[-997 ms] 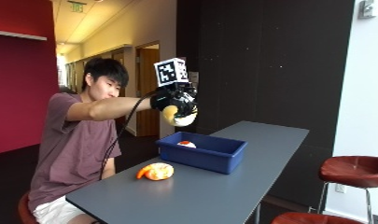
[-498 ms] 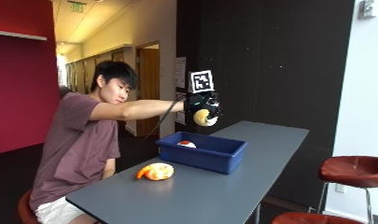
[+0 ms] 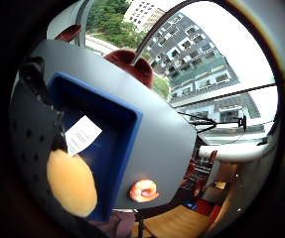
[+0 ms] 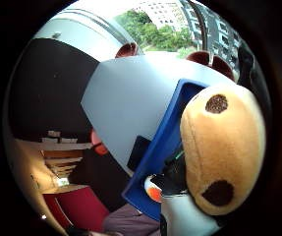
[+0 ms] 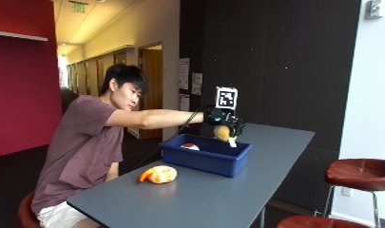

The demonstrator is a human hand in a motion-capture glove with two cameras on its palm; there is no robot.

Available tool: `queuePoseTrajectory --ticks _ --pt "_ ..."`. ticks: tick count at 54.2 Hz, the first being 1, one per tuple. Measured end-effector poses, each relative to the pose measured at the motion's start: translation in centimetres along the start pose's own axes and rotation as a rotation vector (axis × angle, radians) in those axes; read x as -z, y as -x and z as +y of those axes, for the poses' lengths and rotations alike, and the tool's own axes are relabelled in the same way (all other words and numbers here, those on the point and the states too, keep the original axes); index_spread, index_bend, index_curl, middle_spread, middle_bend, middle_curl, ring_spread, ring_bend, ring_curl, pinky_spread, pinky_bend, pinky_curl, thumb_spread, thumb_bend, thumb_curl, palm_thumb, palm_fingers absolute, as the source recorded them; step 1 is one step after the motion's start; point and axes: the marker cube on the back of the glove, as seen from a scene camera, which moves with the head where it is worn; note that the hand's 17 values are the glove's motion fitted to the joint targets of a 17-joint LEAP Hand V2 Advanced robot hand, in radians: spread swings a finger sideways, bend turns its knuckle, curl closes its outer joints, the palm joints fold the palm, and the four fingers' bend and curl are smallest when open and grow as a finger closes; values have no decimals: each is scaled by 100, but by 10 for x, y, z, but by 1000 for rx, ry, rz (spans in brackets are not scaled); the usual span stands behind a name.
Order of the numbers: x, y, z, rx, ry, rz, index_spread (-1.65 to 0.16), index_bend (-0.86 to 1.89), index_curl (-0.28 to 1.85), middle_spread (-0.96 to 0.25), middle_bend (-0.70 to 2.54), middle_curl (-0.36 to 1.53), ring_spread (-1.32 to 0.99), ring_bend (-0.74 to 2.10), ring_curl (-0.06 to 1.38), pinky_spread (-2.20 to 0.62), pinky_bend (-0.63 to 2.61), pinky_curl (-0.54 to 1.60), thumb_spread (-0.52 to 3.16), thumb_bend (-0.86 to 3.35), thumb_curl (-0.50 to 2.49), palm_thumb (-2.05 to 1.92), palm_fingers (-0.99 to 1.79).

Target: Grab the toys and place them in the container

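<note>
A tan and black plush toy [image 5: 224, 132] is being held in the curled fingers of the black-gloved right hand [image 5: 220, 118], which is being kept in the air above the far end of the blue rectangular plastic container [image 5: 211, 160] on the grey table [image 5: 243, 190]. A small red and white toy [image 5: 189, 147] is being kept inside the container at its left end, beside a white paper label [image 3: 82, 134] lying on the container's floor. An orange, shrimp-like plush toy [image 5: 157, 175] is being left on the table just near of the container, apart from it.
</note>
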Motion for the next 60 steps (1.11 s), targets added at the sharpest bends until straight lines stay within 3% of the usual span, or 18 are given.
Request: queuePoseTrajectory --ticks 3,4,5,6,7,8,9,15,19,23,27,36,41,52,60 --pt "-7 1 -1 1 117 -40 -38 50 108 -28 98 80 -31 147 67 -31 123 61 60 -3 100 53 54" --pt "-9 1 -1 1 146 -57 -36 43 104 -27 89 77 -30 142 65 -29 120 61 72 -10 96 37 30" --pt "-10 1 -1 -7 164 -74 -34 30 101 -23 71 73 -27 136 66 -24 126 65 79 -12 92 30 -13" --pt "-10 1 -3 -26 171 -89 -33 26 100 -22 64 71 -24 134 67 -22 129 67 83 -11 89 26 -24" --pt "-11 2 -5 -58 169 -97 -33 27 99 -23 69 71 -26 136 67 -23 126 64 87 -7 88 27 0" --pt "-11 2 -6 -95 163 -93 -32 15 92 -18 53 65 -21 122 61 -18 130 63 91 -10 84 19 -37" --pt "-12 0 -7 -128 156 -76 -31 9 87 -15 44 61 -18 107 57 -15 131 60 94 -12 81 12 -55" --pt "-9 1 -1 -4 126 -98 -27 1 66 -7 23 51 -8 79 43 -5 124 52 107 -6 69 2 -45" --pt "-4 2 1 -72 115 -93 -24 1 57 -4 16 47 -4 70 39 -1 119 49 112 -4 63 -1 -40" --pt "0 -12 12 -82 118 2 -22 1 49 0 13 44 -1 64 36 1 115 47 116 -3 58 -2 -37" --pt "11 -13 24 -28 97 -63 -20 2 43 2 13 41 1 59 34 2 112 45 119 -3 54 -2 -36" --pt "39 -55 69 -98 60 -45 -18 2 31 5 12 36 3 53 32 4 106 41 122 -3 47 -2 -33" --pt "55 -82 107 -13 40 -39 -17 3 27 6 12 34 4 51 32 5 104 40 123 -3 44 -2 -31" --pt "58 -134 180 -242 51 -43 -17 5 21 7 13 30 5 47 31 5 100 38 123 -3 39 -3 -29" --pt "20 -167 223 -277 112 -23 -16 5 18 7 13 28 5 46 31 5 98 37 123 -4 36 -4 -27"
